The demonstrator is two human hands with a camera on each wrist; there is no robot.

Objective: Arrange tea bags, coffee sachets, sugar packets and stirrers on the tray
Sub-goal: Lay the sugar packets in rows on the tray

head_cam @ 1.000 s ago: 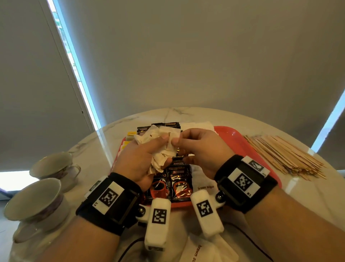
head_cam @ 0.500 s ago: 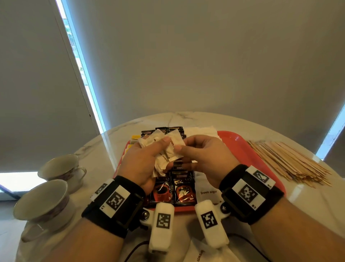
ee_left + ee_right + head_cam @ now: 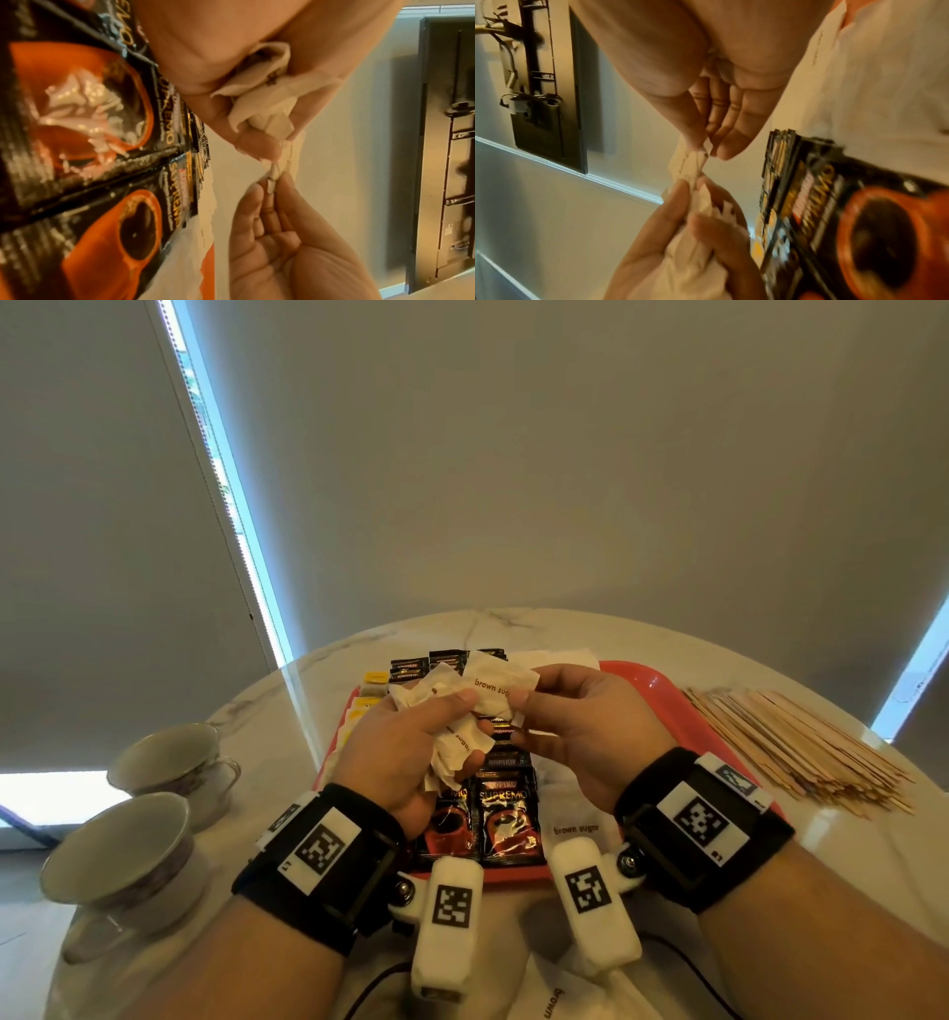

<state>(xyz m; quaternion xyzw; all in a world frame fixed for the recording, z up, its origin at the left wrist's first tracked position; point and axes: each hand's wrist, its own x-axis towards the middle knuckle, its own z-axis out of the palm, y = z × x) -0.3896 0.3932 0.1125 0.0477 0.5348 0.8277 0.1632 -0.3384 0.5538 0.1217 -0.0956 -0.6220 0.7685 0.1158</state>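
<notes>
Above the red tray (image 3: 662,690), my left hand (image 3: 411,752) grips a bunch of white brown sugar packets (image 3: 452,752) (image 3: 259,105) (image 3: 695,253). The right hand (image 3: 575,731) pinches the edge of the top sugar packet (image 3: 500,688) (image 3: 689,162) between thumb and fingers. Black and orange coffee sachets (image 3: 506,819) (image 3: 85,130) (image 3: 859,223) lie in rows on the tray beneath my hands. Yellow-tagged tea bags (image 3: 372,685) sit along the tray's left side. More sugar packets (image 3: 575,829) rest on the tray right of the coffee. Wooden stirrers (image 3: 791,742) lie heaped on the table, right of the tray.
Two teacups (image 3: 169,762) (image 3: 118,855) on saucers stand at the left of the round marble table (image 3: 513,629). Another sugar packet (image 3: 554,999) lies at the near table edge. Grey blinds hang close behind the table.
Both hands have stayed together over the tray, working the sugar packets. The top packet now stands more spread out, with its "brown sugar" print showing.
</notes>
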